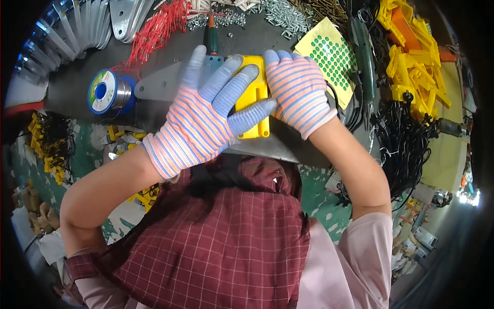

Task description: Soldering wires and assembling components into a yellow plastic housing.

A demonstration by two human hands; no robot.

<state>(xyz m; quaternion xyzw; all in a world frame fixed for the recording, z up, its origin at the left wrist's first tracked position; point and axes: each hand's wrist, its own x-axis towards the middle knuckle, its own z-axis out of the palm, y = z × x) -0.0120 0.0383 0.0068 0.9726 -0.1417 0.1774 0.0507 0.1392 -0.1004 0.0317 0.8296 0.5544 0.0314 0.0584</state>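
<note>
A yellow plastic case [261, 114] lies at the table's near edge between my hands. My left hand [208, 105], in a striped knit glove with grey-blue fingertips, reaches over its left side with fingers spread, the thumb lying across the case. Curled against the case's right side is my right hand [298, 85] in a matching glove; its fingertips and thumb are hidden. A flat grey metal plate [159, 82] passes behind my left fingers, and a bluish metal piece with holes [214, 61] shows beyond them.
A solder wire spool [122, 92] stands at left. Beyond my hands lie a green-handled screwdriver [212, 38], red wires [159, 33] and screws [285, 18]. At right are a sheet of green round stickers [329, 59], a dark green soldering iron [363, 56], yellow parts [417, 67] and black cables [401, 149].
</note>
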